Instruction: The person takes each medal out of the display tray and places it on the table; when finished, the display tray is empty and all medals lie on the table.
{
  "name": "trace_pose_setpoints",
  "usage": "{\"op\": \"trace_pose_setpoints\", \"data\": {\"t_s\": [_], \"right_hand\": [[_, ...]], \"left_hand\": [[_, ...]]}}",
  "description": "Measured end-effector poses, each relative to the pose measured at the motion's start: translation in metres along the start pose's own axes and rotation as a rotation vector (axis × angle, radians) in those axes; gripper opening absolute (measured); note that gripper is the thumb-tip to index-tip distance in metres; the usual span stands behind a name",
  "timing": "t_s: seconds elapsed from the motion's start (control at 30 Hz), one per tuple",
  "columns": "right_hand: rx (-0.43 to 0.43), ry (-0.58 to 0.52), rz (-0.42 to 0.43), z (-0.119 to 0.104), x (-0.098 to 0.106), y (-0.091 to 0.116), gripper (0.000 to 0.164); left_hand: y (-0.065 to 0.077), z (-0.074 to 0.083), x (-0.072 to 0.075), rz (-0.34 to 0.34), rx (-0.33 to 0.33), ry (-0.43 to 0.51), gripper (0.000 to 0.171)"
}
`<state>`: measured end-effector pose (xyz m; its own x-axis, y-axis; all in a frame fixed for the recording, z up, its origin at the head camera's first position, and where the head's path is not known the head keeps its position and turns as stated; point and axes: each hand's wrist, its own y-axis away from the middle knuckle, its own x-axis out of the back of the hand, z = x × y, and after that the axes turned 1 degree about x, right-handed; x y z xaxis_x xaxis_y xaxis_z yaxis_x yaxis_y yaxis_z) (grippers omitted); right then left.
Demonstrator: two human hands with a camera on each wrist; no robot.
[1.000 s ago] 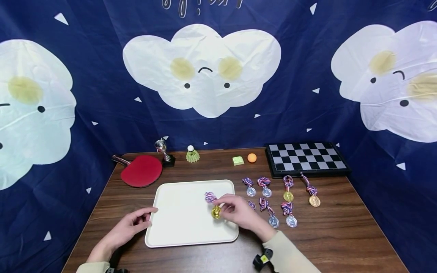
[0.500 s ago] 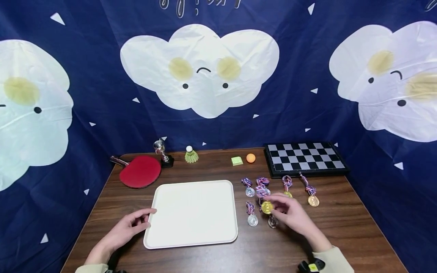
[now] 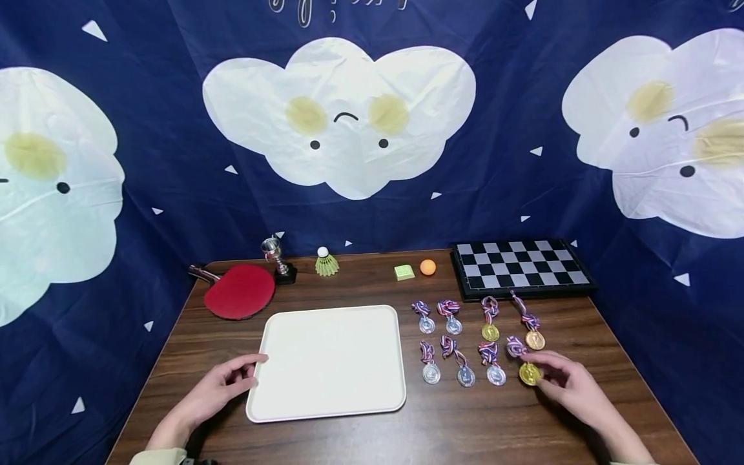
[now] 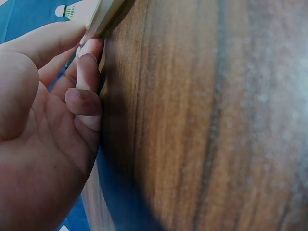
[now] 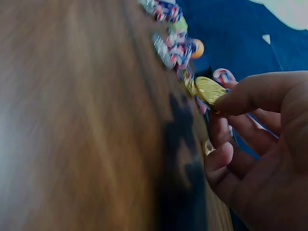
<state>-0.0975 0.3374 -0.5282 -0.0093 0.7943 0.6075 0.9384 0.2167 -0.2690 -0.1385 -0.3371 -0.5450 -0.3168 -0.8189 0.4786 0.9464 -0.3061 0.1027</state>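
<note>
My left hand (image 3: pixel 217 387) pinches the left edge of the white tray (image 3: pixel 328 361) between thumb and fingers; the left wrist view shows the fingertips at its rim (image 4: pixel 103 17). On the right side of the table, my right hand (image 3: pixel 572 387) holds a gold medal (image 3: pixel 529 374) by its disc. Its bunched red, white and blue ribbon (image 3: pixel 516 347) hangs over toward the back. In the right wrist view, thumb and fingers pinch the gold disc (image 5: pixel 210 90) just over the wood. Beside it lies a silver medal (image 3: pixel 496 374), and behind it a bronze-coloured medal (image 3: pixel 535 340).
Several silver medals (image 3: pixel 431 372) and another gold one (image 3: pixel 490 332) lie right of the tray. Along the back stand a red table tennis bat (image 3: pixel 239 292), a trophy cup (image 3: pixel 278 258), a shuttlecock (image 3: pixel 327 263), a green block (image 3: pixel 403 272), an orange ball (image 3: pixel 427 267) and a chessboard (image 3: pixel 520 266).
My right hand has carried the gold medal from over the tray, across the silver medals, to the right end of the front row. The left hand stays at the tray's edge.
</note>
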Motion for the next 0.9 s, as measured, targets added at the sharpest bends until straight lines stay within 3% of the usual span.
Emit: {"op": "trace_pose_setpoints", "data": {"t_s": [0.2, 0.37, 0.63, 0.9], "right_hand": [[0.026, 0.08, -0.027, 0.025, 0.0, 0.015, 0.051], [0.067, 0.203, 0.024, 0.025, -0.002, 0.017, 0.056], [0.067, 0.274, 0.074, 0.025, -0.009, 0.017, 0.052], [0.061, 0.259, 0.09, 0.028, -0.011, 0.016, 0.046]], "left_hand": [[0.002, 0.001, 0.001, 0.001, 0.002, -0.002, 0.038], [0.002, -0.002, 0.001, -0.003, 0.015, -0.003, 0.038], [0.001, -0.005, 0.0, 0.006, 0.072, -0.011, 0.038], [0.003, -0.003, -0.001, 0.015, 0.011, -0.035, 0.037]]}}
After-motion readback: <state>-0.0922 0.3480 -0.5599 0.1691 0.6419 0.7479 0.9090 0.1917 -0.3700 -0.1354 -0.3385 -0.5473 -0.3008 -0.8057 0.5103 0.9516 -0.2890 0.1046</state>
